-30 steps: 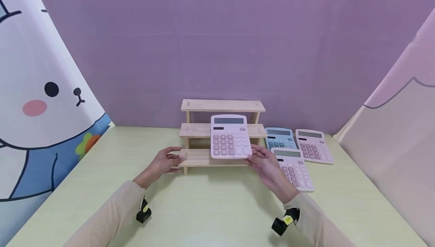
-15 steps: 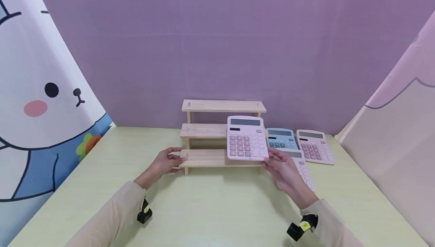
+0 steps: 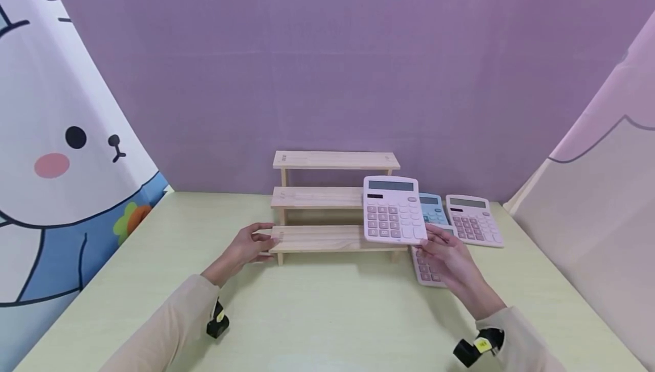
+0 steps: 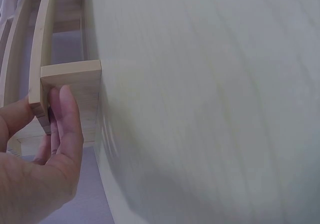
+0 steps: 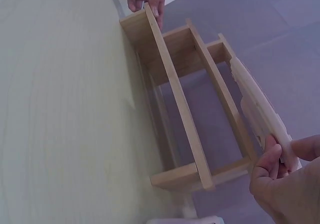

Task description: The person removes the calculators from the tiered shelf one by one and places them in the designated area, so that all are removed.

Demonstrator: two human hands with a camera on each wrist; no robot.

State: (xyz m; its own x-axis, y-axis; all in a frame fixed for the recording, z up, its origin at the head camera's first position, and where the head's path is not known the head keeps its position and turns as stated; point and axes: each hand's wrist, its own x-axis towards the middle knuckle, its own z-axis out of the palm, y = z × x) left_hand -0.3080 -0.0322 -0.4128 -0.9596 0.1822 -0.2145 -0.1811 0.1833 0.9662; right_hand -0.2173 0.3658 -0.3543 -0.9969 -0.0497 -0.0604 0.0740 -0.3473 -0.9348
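Note:
A three-tier wooden stepped stand (image 3: 312, 238) rests on the pale table at the centre of the head view. My left hand (image 3: 248, 247) grips the left end of its lowest shelf; in the left wrist view the thumb lies on top and the fingers (image 4: 67, 116) curl underneath. My right hand (image 3: 455, 264) pinches a pink calculator (image 3: 393, 210) by its lower right corner, keys and display facing me. This calculator is held up in front of the stand's right end, covering part of the middle and lowest shelves. In the right wrist view its edge (image 5: 260, 102) shows beside the shelves.
Right of the stand lie a blue calculator (image 3: 434, 213), a pink one (image 3: 473, 221), and another pink one (image 3: 426, 269) partly hidden by my right hand. A purple cloth (image 3: 327, 65) hangs behind the table, with a cartoon-printed cloth (image 3: 61, 104) at the left.
My right hand has carried the pink calculator rightward, from the stand's middle to its right end, over the lying calculators. My left hand keeps its grip on the shelf.

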